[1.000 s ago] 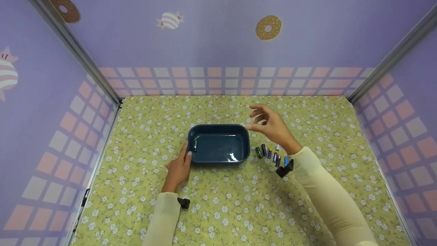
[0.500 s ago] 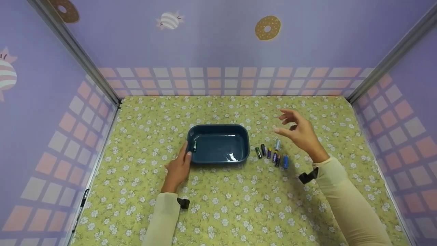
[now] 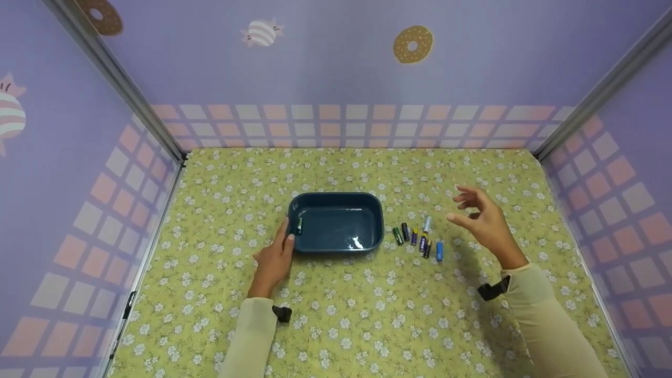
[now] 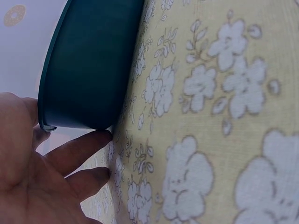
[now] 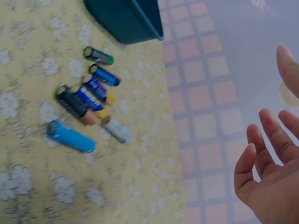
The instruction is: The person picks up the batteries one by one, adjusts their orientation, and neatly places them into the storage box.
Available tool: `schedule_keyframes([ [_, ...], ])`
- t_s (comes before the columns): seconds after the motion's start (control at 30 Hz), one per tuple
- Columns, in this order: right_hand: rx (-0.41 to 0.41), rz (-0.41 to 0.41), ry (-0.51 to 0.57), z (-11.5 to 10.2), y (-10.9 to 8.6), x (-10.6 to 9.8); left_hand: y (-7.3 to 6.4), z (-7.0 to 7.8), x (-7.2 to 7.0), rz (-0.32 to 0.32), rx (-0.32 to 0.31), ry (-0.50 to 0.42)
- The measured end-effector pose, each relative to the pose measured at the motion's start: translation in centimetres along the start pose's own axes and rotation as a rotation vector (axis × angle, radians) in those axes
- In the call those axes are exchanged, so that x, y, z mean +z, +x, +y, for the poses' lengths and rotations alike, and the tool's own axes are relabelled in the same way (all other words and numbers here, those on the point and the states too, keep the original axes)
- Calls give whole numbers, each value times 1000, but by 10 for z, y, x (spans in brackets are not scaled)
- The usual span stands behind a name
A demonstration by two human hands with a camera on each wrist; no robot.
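Note:
A dark teal rectangular dish (image 3: pixel 336 248) stands on the table with one green battery (image 3: pixel 300 226) at its inner left side. My left hand (image 3: pixel 274 260) touches the dish's left end, thumb at the rim and fairly straight fingers along the outer wall. To the right of the dish lie several loose batteries, among them a green one (image 3: pixel 398 236), a black and copper one (image 5: pixel 74 105), a pale one (image 3: pixel 427 224) and a bright blue one (image 3: pixel 439 251). My right hand (image 3: pixel 485 223) hovers right of the batteries, thumb and fingers apart, holding nothing.
A flowered yellow-green cloth (image 3: pixel 336 315) covers the table. Purple walls (image 3: pixel 336 68) with a pink and white checked band (image 3: pixel 331 126) enclose its back and sides. A black wrist camera (image 3: pixel 493 290) sits at my right cuff.
My right hand has moved from beside the dish's far right corner to the right and toward me, uncovering the batteries. My left hand and the dish have stayed put.

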State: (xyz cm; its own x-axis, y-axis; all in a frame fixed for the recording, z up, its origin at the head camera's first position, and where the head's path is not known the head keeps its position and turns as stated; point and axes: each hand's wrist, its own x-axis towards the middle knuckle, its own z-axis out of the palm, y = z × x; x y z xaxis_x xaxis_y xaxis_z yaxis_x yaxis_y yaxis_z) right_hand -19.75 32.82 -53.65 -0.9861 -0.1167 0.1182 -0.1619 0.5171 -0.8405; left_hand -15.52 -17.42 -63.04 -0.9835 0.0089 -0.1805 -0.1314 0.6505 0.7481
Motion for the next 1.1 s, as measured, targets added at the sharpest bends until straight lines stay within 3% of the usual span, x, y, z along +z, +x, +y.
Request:
schedule_keyframes([
  [0.3,53,-26,3,32,-17,3,0,0,1,-3,5,8],
  [0.63,95,-91,18,37,-29,10,0,1,0,0,-5,18],
  [0.87,120,-116,-2,73,-31,18,0,1,-1,-6,-1,11],
  [1.1,148,-158,-37,88,-33,25,0,-1,0,-7,2,3],
])
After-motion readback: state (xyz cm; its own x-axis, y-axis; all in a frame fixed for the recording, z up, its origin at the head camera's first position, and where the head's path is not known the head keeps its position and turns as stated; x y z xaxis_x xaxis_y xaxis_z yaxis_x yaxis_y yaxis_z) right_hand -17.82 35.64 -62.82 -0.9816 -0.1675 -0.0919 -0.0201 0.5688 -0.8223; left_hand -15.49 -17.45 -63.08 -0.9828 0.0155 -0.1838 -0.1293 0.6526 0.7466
